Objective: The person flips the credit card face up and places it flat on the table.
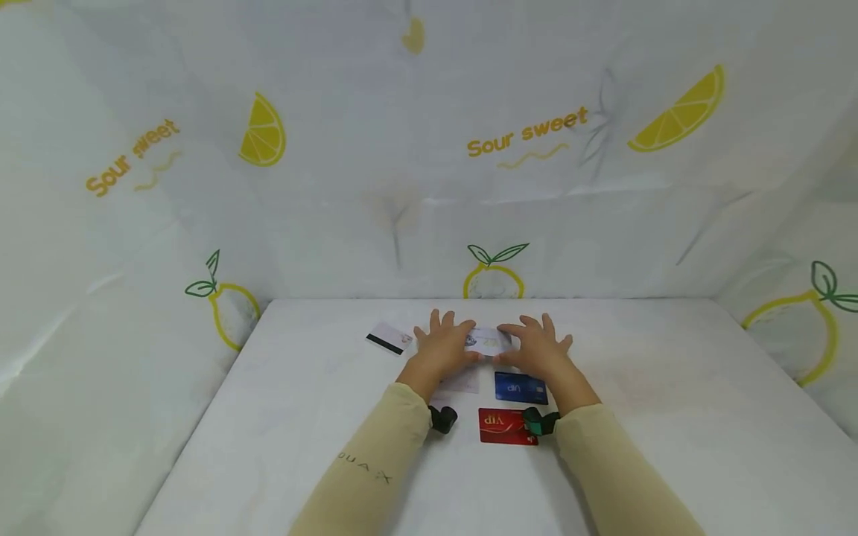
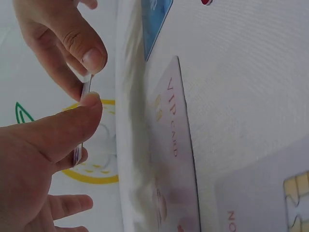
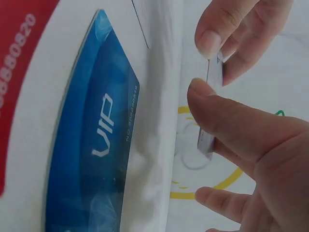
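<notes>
Both hands pinch one thin whitish plastic card (image 1: 488, 341) at the far side of the table. My left hand (image 1: 439, 350) holds its left end between thumb and finger, the other fingers spread. The right hand (image 1: 538, 351) grips the opposite end the same way. In both wrist views this card is seen nearly edge-on, raised above the tabletop. Closer to me lie a pale pink VIP card (image 2: 169, 140) beside the left wrist and a blue VIP card (image 3: 96, 130) under the right hand. A red VIP card (image 1: 501, 426) lies nearest me, partly covered by the right wrist strap.
A white card with a black stripe (image 1: 389, 338) lies left of the left hand. Another pale card with a gold chip (image 2: 270, 198) shows at the left wrist view's corner. The white table (image 1: 281, 417) meets a lemon-print cloth (image 1: 335, 223) at the back and sides.
</notes>
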Motion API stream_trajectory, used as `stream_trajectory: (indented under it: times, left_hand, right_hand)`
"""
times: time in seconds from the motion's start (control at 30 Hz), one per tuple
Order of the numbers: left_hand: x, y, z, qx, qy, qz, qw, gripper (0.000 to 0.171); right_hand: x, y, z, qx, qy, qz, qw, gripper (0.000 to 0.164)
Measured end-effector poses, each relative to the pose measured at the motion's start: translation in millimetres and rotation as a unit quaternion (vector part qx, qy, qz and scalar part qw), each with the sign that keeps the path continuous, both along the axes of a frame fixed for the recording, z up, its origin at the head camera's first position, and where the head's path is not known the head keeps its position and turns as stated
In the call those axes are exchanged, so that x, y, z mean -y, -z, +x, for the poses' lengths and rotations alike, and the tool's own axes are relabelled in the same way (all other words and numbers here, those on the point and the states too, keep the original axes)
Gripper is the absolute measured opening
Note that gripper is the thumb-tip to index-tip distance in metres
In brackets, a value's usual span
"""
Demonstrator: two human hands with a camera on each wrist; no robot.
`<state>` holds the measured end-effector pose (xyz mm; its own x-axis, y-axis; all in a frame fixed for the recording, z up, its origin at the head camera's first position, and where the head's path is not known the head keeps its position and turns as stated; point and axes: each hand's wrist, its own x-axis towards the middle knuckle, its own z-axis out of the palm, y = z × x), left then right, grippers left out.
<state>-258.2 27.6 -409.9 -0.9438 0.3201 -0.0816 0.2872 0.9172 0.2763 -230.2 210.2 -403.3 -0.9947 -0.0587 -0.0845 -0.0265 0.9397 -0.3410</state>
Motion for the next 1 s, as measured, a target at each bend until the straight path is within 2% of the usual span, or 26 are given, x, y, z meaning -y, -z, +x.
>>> stream_trajectory:
  times: [0.23,0.43,0.53,0.7,0.87,1.0]
  left_hand:
    - [6.3,13.5,-4.2,0.015,-0.001,-0.005,0.9999,0.071]
    - [27.6,12.6,-7.7,0.023,-0.006,0.028,0.9993,0.075]
    - [47.4,12.8,-12.1,0.024,-0.016,0.054,0.9981,0.074]
    - [87.7,16.2,-19.3,0.025,-0.050,0.081,0.9951,0.073]
    - [132.0,16.7,-25.1,0.031,-0.085,0.098,0.9911,0.072]
    - [159.4,18.7,-27.7,0.042,-0.090,0.106,0.9894,0.074]
  right_hand:
    - [8.7,9.3,-10.2,0.045,0.018,0.000,0.999,0.066]
    - [6.9,15.6,-16.8,0.080,0.025,0.009,0.996,0.069]
    - [5.8,15.5,-18.9,0.079,0.026,-0.002,0.997,0.071]
    - [17.4,12.2,-21.4,0.062,-0.005,-0.028,0.998,0.066]
    - [55.4,7.5,-27.7,0.049,-0.043,-0.032,0.997,0.066]
    - [90.0,11.2,-31.5,0.050,-0.071,-0.028,0.996,0.071]
